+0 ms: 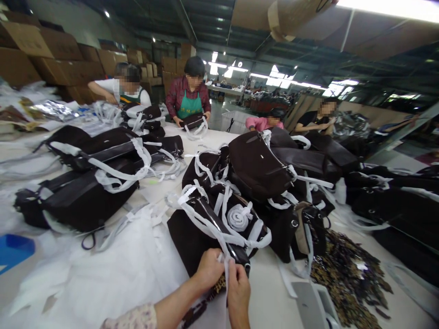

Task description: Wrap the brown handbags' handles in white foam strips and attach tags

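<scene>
A dark brown handbag [185, 233] lies in front of me, its handles wrapped in white paper. At its near right end, my left hand [211, 267] pinches a white paper strip [225, 274]. My right hand [238, 288] grips the same strip just beside it, fingers closed. The strip hangs down between the two hands. Below them shows a leopard-print piece [219, 285], partly hidden by my left hand. A rolled white strip [239, 217] rests on the dark bags right behind this handbag.
Stacked dark bags [260, 164] stand behind, with others [82, 196] at the left. White sheets [103, 278] cover the table's left. Brown patterned pieces [353, 278] are heaped at right beside a grey tape dispenser [313, 306]. Several co-workers [192, 98] are across the table.
</scene>
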Tool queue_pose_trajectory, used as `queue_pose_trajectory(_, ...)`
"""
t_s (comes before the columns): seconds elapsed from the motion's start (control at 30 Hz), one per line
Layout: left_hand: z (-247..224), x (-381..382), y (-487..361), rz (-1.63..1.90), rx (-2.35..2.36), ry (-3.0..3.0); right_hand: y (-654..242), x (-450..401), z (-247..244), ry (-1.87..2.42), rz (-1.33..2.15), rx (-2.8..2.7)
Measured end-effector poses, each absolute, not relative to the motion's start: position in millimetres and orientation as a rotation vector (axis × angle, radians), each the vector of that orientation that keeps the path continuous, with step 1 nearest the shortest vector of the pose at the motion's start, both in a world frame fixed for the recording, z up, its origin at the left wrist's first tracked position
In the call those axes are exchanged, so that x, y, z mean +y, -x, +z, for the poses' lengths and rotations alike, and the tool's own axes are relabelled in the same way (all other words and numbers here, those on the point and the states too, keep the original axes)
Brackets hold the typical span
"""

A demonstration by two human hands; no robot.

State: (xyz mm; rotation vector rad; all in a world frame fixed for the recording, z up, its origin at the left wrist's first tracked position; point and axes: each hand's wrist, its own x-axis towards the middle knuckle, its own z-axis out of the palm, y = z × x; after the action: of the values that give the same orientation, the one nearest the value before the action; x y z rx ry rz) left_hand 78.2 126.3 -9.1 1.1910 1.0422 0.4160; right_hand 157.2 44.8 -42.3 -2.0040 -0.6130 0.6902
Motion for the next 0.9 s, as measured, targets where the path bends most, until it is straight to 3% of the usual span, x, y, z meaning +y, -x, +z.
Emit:
queue_pose_trajectory(0.37, 7.7, 133.8, -66.3, 0.334, 0.797, -0.967, -160.5, 41.7, -44.9, 1.962, 0.545, -0.815)
queue_pose_trajectory(0.6, -13.7, 127.1, -72.1, 0.504, 1.064, -1.082, -162.7, 42.8, -48.5, 1.925, 0.520, -0.898)
queue_pose_trajectory(0.9, -15.4, 120.1, -75.8, 0.604, 0.936, -0.862, -182.5, 46.2, -50.3, 1.715, 0.851, -0.857)
